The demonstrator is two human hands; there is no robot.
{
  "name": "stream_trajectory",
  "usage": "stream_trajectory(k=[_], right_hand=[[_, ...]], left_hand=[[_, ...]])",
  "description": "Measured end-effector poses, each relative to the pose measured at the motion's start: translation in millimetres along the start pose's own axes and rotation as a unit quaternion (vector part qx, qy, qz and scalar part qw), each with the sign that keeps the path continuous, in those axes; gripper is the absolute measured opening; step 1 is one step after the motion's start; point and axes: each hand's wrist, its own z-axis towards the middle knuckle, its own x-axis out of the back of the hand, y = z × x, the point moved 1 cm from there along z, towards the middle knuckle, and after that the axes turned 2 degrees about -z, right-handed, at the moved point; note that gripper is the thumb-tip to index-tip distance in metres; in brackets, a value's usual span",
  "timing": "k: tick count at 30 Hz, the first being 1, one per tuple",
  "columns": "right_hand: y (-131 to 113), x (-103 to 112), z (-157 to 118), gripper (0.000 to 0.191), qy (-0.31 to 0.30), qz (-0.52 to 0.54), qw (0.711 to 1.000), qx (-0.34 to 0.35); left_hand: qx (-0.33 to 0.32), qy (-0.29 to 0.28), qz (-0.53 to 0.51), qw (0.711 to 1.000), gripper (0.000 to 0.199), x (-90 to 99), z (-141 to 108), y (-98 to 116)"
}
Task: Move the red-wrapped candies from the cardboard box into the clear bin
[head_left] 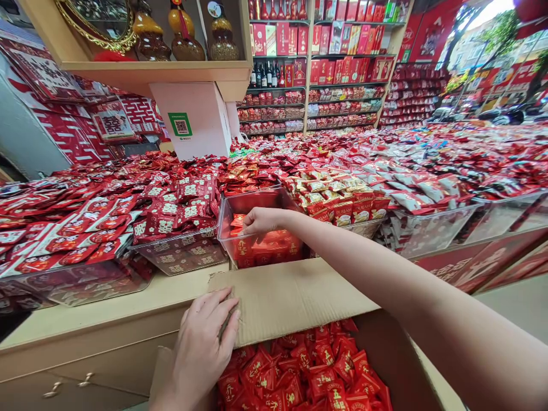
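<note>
My right hand (262,221) reaches down into a clear plastic bin (225,242) that holds small red candy packets (257,254). Its fingers are curled together beside an orange-red packet, and what they hold, if anything, is hidden. My left hand (209,331) grips the left edge of a cardboard box flap (299,297), which leans against the counter edge below that bin. Inside the open cardboard box (398,359) lies a heap of red candies in wrappers with gold lettering (299,371).
Bins of dark-red packets (180,200) and gold durian packets (342,200) flank the clear bin. A white box with a QR code (188,123) stands behind, under a wooden cabinet (162,68). Drawer handles (53,390) show below the counter. Stocked shelves (308,63) fill the back.
</note>
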Motion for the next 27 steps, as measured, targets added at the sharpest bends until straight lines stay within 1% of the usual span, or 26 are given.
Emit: stream_trajectory(k=[5, 8, 10, 12, 16, 18, 21, 24, 27], right_hand=[[2.0, 0.7, 1.6, 0.012, -0.047, 0.036, 0.998, -0.024], [4.0, 1.6, 4.3, 0.012, -0.075, 0.057, 0.995, -0.017], [5.2, 2.1, 5.7, 0.014, -0.081, 0.064, 0.995, -0.010], [6.6, 2.6, 6.6, 0.022, -0.068, 0.059, 0.996, -0.012], [6.7, 2.8, 5.3, 0.049, -0.040, 0.040, 0.998, -0.020], [4.1, 2.1, 2.7, 0.060, -0.037, 0.038, 0.998, -0.024], [-0.9, 0.6, -1.3, 0.073, -0.046, 0.033, 0.997, -0.049], [-2.7, -0.7, -1.6, 0.078, -0.072, 0.043, 0.995, -0.062], [-0.9, -1.4, 1.3, 0.072, -0.104, 0.072, 0.991, -0.052]], left_hand=[[-0.002, -0.001, 0.000, 1.000, 0.022, 0.7, 0.0, 0.1], [-0.004, 0.000, -0.003, 1.000, 0.022, 0.4, 0.0, -0.2], [-0.003, 0.001, -0.001, 1.000, 0.022, 0.1, -0.4, -0.5], [-0.003, 0.001, 0.001, 1.000, 0.023, 0.2, -1.0, -0.7], [-0.005, 0.002, 0.003, 1.000, 0.022, 0.7, -1.2, -0.7], [-0.004, 0.002, 0.004, 1.000, 0.022, 0.7, -0.9, -0.7], [-0.002, -0.002, 0.005, 1.000, 0.022, 0.1, -0.8, -0.9], [-0.004, 0.000, 0.006, 1.000, 0.022, -0.5, -1.4, -0.9], [-0.006, 0.002, 0.006, 1.000, 0.022, -0.6, -1.5, -0.8]])
